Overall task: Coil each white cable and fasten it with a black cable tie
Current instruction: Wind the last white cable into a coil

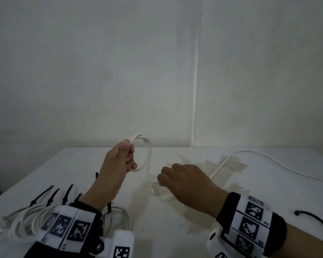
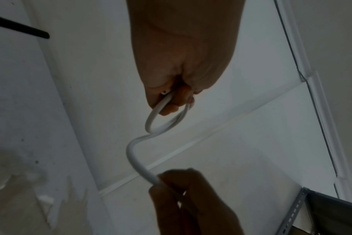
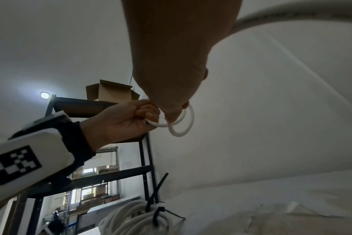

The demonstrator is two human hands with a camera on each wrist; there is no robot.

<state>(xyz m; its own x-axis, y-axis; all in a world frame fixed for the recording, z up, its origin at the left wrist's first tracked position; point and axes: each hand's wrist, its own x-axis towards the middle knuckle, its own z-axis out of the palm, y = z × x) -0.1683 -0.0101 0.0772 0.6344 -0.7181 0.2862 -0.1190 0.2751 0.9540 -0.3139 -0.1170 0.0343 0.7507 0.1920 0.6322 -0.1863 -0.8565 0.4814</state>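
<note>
Bundles of coiled white cables (image 1: 24,218) lie at the table's (image 1: 175,235) near-left corner, about 8 o'clock from the hands, each cinched with black cable ties (image 1: 42,195) whose tails stick up.

Left hand (image 1: 117,161): raised off the table, wrist cocked up, thumb on top. Fingers (image 1: 131,165) curled in, thumb and forefinger pinching a small coil (image 1: 146,155) of the white cable (image 1: 222,164). The loops stand upright and hang toward 3 o'clock of the fist. Left wrist view confirms it: the loops pass through the closed fingers (image 2: 171,109), with a cable end tucked in the grip.

From the coil's bottom, one strand drops toward 4 o'clock to the right hand (image 1: 185,181).

Right hand: low over the table, back of hand up, knuckles pointing to 10 o'clock. Fingers folded together round the strand; in the left wrist view the cable enters the closed fist (image 2: 171,187). The rest of the cable leaves behind the wrist toward 2 o'clock, curves across a brownish stain (image 1: 229,164) on the table and runs off toward the right edge.

At 4 o'clock, near the right forearm, one loose black cable tie (image 1: 313,218) lies on the table.
</note>
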